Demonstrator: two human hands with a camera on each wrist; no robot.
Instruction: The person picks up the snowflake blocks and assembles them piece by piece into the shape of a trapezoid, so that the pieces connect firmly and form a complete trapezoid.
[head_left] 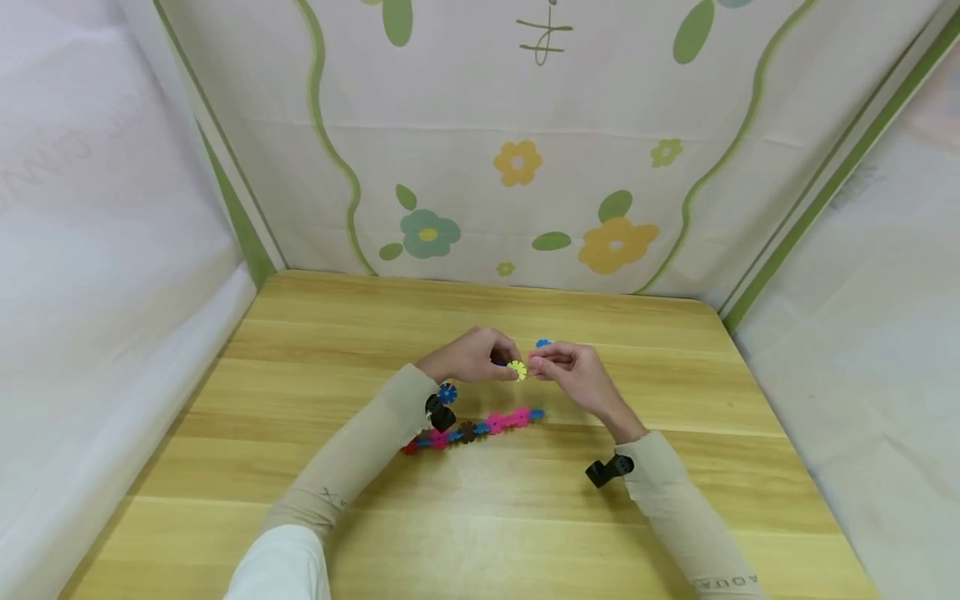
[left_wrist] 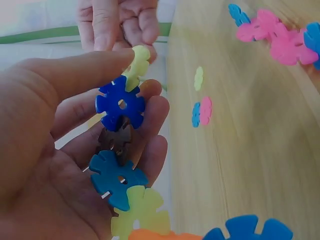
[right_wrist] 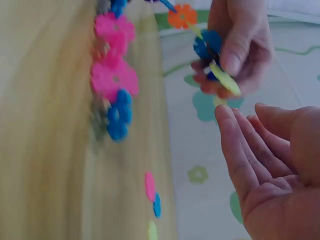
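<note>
My left hand (head_left: pixel 474 357) holds a chain of interlocking flower-shaped plastic discs, with the thumb pressed on its yellow end disc (left_wrist: pixel 137 67). Below that, in the left wrist view, a dark blue disc (left_wrist: pixel 120 104), a brown one (left_wrist: pixel 116 140), a teal one (left_wrist: pixel 117 179) and another yellow disc (left_wrist: pixel 140 212) run along the palm. An orange disc (right_wrist: pixel 182 16) follows further along the chain. My right hand (head_left: pixel 576 377) is close beside the yellow end, fingers extended and slightly bent. Nothing shows between its fingers (right_wrist: pixel 230 135) and thumb in the right wrist view.
A second disc chain (head_left: pixel 495 423), with pink, blue, brown and red pieces, lies on the wooden table (head_left: pixel 525 517) nearer the body. Loose pink (right_wrist: pixel 150 186), blue (right_wrist: pixel 157 205) and yellow (right_wrist: pixel 152 231) discs lie beyond the hands. Printed cloth walls (head_left: pixel 465 100) surround the table.
</note>
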